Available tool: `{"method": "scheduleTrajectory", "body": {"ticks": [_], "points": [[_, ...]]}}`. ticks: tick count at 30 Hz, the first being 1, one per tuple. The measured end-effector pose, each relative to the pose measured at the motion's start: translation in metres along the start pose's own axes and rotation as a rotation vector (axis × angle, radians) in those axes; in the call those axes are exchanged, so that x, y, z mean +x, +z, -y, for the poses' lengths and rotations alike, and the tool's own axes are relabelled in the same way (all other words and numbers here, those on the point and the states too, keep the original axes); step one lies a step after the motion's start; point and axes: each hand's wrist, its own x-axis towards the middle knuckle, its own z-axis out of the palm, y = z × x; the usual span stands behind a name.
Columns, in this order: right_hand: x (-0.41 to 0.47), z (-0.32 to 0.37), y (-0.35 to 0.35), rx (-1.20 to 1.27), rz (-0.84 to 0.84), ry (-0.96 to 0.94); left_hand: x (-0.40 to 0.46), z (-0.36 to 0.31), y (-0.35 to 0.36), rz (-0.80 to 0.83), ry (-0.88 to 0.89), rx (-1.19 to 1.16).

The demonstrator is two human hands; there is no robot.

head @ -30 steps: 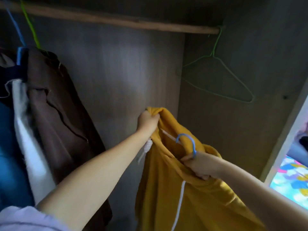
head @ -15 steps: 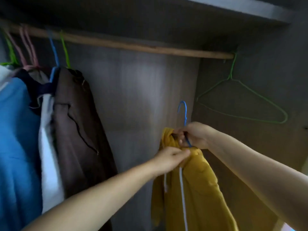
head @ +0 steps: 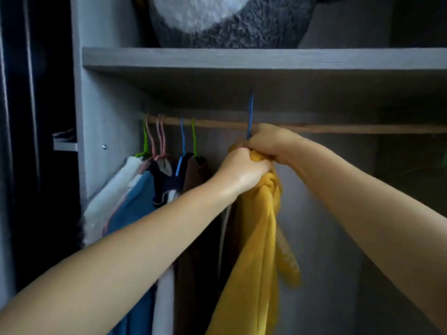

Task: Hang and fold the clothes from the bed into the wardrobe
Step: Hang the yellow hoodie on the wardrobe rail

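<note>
— Hands, two, both raised inside the wardrobe (head: 101,112); what does each hold?

— Left hand (head: 243,171): fingers curled tight round the bunched top of the yellow garment (head: 256,250); right hand (head: 268,143): fist closed on the neck of the blue hanger (head: 250,112) and on the same gathered cloth; the two hands touch each other.

— Item, yellow garment: location?

— Hanging from both fists, just below the wooden rail (head: 338,128); its folds fall straight down toward the bottom edge of view; right of the clothes already hung.

— Item, blue hanger: position?

— Stem rises upright from the right fist and crosses in front of the rail; hook end lost in the shadow under the shelf (head: 242,59); whether it sits over the rail, I cannot tell.

— Other entries?

— Hung clothes (head: 145,197), left end of the rail, on green, pink and blue hangers: white, blue, dark navy, brown, packed side by side; grey and white fluffy object (head: 229,20), on top of the shelf.
</note>
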Motion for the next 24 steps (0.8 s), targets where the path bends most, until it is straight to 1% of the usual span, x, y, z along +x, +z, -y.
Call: {"method": "scheduleTrajectory", "body": {"ticks": [3,5,7,9,11,13,17,19,22,24], "points": [[0.028,0.019,0.019,-0.088,0.038,-0.011,0.023,0.011,-0.027,-0.005,-0.039,0.382],[0.04,0.022,0.041,-0.153,0.114,-0.026,0.032,0.028,-0.034,0.035,-0.091,0.571],[0.049,0.022,0.069,-0.243,0.234,-0.023,0.036,0.053,-0.034,0.105,-0.143,0.725],[0.059,0.019,0.097,-0.313,0.311,-0.019,0.037,0.08,-0.038,0.224,-0.186,0.904],[0.069,0.016,0.119,-0.34,0.327,-0.047,0.037,0.101,-0.048,0.295,-0.154,1.048],[0.077,0.02,0.134,-0.261,0.31,-0.073,0.037,0.112,-0.062,0.318,-0.128,1.107],[0.09,0.036,0.152,-0.145,0.33,-0.11,0.041,0.115,-0.09,0.372,-0.202,1.241],[0.093,0.037,0.161,-0.116,0.328,-0.128,0.04,0.117,-0.1,0.399,-0.208,1.289],[0.086,0.027,0.167,-0.042,0.28,-0.122,0.032,0.114,-0.101,0.405,-0.156,1.313],[0.077,0.014,0.163,-0.004,0.224,-0.113,0.026,0.108,-0.097,0.348,-0.055,1.404]]}}
